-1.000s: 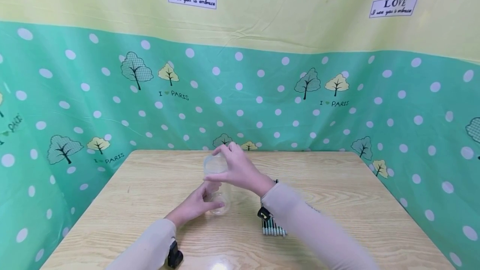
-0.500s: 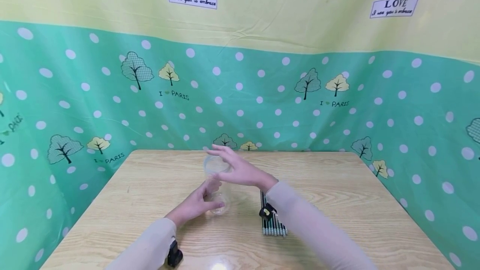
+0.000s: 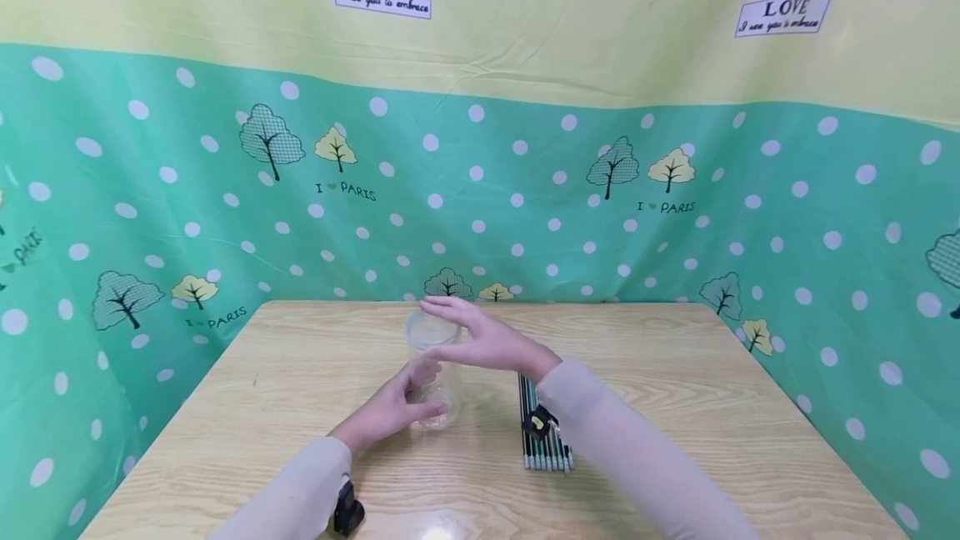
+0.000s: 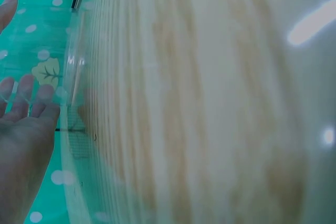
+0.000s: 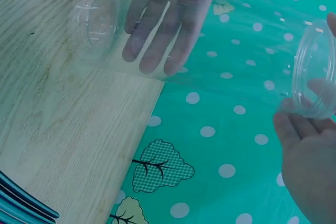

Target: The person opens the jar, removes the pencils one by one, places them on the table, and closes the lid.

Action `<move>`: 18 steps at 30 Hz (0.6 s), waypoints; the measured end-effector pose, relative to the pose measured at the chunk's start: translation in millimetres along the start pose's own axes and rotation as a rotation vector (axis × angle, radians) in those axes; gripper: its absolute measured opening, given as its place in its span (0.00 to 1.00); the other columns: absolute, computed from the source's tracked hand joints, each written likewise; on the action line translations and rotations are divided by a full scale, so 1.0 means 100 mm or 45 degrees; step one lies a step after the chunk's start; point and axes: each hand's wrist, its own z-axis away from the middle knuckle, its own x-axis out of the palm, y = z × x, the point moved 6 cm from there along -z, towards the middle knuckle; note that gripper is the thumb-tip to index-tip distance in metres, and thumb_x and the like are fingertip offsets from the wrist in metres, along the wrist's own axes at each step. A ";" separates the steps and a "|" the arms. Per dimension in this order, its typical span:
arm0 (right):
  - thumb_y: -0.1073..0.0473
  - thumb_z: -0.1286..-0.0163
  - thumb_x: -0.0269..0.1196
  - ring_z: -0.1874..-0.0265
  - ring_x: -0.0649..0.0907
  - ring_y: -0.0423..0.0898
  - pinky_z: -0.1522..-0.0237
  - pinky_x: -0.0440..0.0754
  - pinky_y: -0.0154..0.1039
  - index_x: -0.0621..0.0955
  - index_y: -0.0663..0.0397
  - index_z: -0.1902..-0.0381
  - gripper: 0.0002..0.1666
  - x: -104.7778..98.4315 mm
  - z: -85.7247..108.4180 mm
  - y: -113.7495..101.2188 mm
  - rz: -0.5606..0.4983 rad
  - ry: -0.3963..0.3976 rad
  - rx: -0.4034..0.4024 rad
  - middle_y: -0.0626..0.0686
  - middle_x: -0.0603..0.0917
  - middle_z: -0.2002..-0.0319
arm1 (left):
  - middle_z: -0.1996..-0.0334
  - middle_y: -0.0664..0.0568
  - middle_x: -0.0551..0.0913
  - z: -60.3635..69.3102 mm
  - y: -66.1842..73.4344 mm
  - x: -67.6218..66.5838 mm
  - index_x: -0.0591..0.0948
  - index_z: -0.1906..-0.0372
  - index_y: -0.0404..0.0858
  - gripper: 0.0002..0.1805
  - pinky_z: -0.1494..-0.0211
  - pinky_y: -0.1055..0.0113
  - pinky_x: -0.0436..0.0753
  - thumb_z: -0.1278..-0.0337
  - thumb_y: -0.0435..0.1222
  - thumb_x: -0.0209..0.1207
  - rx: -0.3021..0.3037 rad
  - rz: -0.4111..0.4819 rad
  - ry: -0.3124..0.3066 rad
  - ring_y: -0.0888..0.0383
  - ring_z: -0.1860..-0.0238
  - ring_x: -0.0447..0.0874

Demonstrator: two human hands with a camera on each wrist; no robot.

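A tall clear plastic jar [image 3: 446,379] stands upright on the table in the head view. My left hand [image 3: 392,408] grips it low down, with the thumb on the near side and the fingers behind. Through the clear wall those fingers show in the right wrist view. At the jar's top is a clear, ridged lid [image 5: 307,72]. My right hand [image 3: 491,342] spans this lid, its thumb on the near side and fingers across the far side. In the left wrist view the left hand [image 4: 23,140] shows only in part, at the left edge.
Several dark, striped pencils [image 3: 546,450] with pale ends lie side by side on the wooden table [image 3: 675,432], right of the jar and partly under the right forearm. A green and yellow patterned curtain [image 3: 480,190] hangs behind the table.
My right hand has turned on the lid, its fingers now straighter and slightly lower, and its forearm has shifted a little right. The left hand keeps its grip on the jar.
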 end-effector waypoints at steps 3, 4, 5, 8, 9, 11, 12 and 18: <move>0.39 0.35 0.69 0.29 0.66 0.46 0.34 0.70 0.58 0.67 0.35 0.25 0.43 0.01 0.01 0.00 0.024 0.070 0.005 0.40 0.63 0.26 | 0.26 0.46 0.65 0.00 0.00 0.00 0.57 0.22 0.51 0.47 0.25 0.39 0.54 0.43 0.45 0.71 -0.010 0.010 0.007 0.39 0.26 0.57; 0.39 0.35 0.69 0.30 0.68 0.46 0.34 0.71 0.56 0.68 0.36 0.25 0.43 0.01 0.01 -0.01 0.030 0.090 0.003 0.41 0.65 0.27 | 0.26 0.45 0.65 0.01 0.01 0.00 0.57 0.22 0.50 0.47 0.25 0.38 0.54 0.42 0.44 0.71 -0.013 0.011 0.010 0.39 0.26 0.57; 0.39 0.36 0.70 0.31 0.69 0.45 0.35 0.72 0.55 0.69 0.38 0.26 0.43 0.01 0.01 -0.01 0.033 0.107 0.004 0.42 0.66 0.27 | 0.26 0.45 0.65 0.01 0.01 0.00 0.57 0.22 0.50 0.47 0.25 0.38 0.54 0.42 0.44 0.71 -0.016 0.012 0.011 0.39 0.26 0.57; 0.42 0.36 0.71 0.33 0.71 0.45 0.36 0.74 0.51 0.70 0.43 0.27 0.43 0.02 0.02 -0.04 0.031 0.154 0.008 0.44 0.68 0.29 | 0.27 0.45 0.65 0.02 0.02 0.00 0.58 0.22 0.49 0.46 0.25 0.37 0.54 0.41 0.43 0.70 -0.026 0.010 0.018 0.38 0.26 0.58; 0.43 0.36 0.71 0.34 0.72 0.45 0.36 0.74 0.50 0.71 0.45 0.27 0.43 0.03 0.02 -0.06 0.039 0.172 0.010 0.45 0.69 0.30 | 0.27 0.45 0.65 0.02 0.02 0.00 0.58 0.22 0.48 0.46 0.25 0.37 0.54 0.41 0.43 0.70 -0.029 0.008 0.020 0.39 0.26 0.58; 0.44 0.37 0.72 0.35 0.73 0.46 0.37 0.75 0.48 0.71 0.48 0.27 0.43 0.04 0.03 -0.09 0.070 0.216 0.018 0.48 0.70 0.31 | 0.27 0.45 0.65 0.02 0.02 0.00 0.59 0.23 0.48 0.45 0.25 0.38 0.54 0.41 0.44 0.70 -0.036 0.005 0.022 0.39 0.26 0.58; 0.44 0.37 0.72 0.36 0.73 0.46 0.37 0.76 0.46 0.71 0.50 0.28 0.43 0.05 0.03 -0.11 0.080 0.242 0.016 0.49 0.71 0.32 | 0.27 0.45 0.65 0.03 0.02 0.00 0.59 0.23 0.48 0.45 0.25 0.38 0.54 0.41 0.44 0.70 -0.038 0.004 0.021 0.39 0.26 0.58; 0.41 0.39 0.73 0.43 0.76 0.46 0.44 0.79 0.40 0.73 0.53 0.29 0.45 0.10 0.06 -0.18 0.109 0.407 0.057 0.53 0.73 0.39 | 0.26 0.45 0.65 0.03 0.03 0.01 0.59 0.23 0.48 0.45 0.24 0.39 0.53 0.40 0.44 0.69 -0.036 0.003 0.012 0.40 0.25 0.57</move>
